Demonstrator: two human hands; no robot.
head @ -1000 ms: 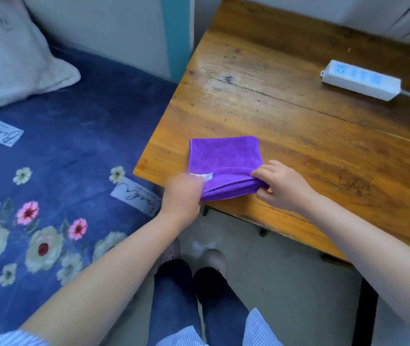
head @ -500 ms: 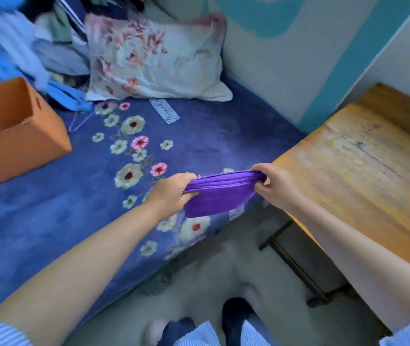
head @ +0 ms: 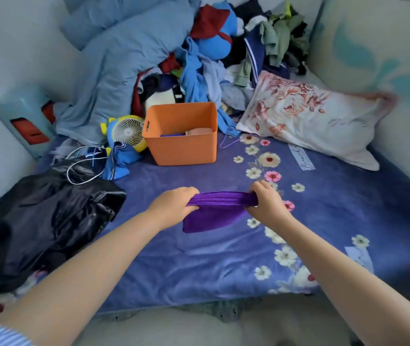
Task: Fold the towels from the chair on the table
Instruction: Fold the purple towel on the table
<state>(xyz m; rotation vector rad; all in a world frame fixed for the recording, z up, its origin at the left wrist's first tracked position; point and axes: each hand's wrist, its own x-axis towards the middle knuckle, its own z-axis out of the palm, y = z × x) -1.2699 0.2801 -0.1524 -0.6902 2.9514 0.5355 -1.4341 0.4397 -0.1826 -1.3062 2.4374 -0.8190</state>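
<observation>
A wide bed (head: 199, 265) fills the view, covered in a soft, velvety blue blanket printed with white and pink flowers. At its far end a rumpled heap of clothes (head: 199, 58) rises against the wall, topped by a smooth pale-blue duvet (head: 114, 58) in loose folds. On the left lies a crumpled black garment (head: 44, 221) with a glossy, slippery sheen. To the right rests a plump rectangular pillow (head: 306, 116) in a faded rose print. Near the middle stands an orange plastic bin (head: 181, 143), boxy with rounded corners and a slot handle, holding a few flat items. Just beside it on the left sits a small round fan (head: 127, 132) with a white grille and a blue and yellow body.

Closest in, a folded purple towel (head: 213, 218), fuzzy and thick with its stacked layers showing along the top edge, is held in the air above the blanket, between the two hands. The left hand (head: 174, 203) has its fingers curled around the towel's left end; the right hand (head: 266, 201) pinches the right end in the same way. The lower part of the towel sags in a rounded pouch.
</observation>
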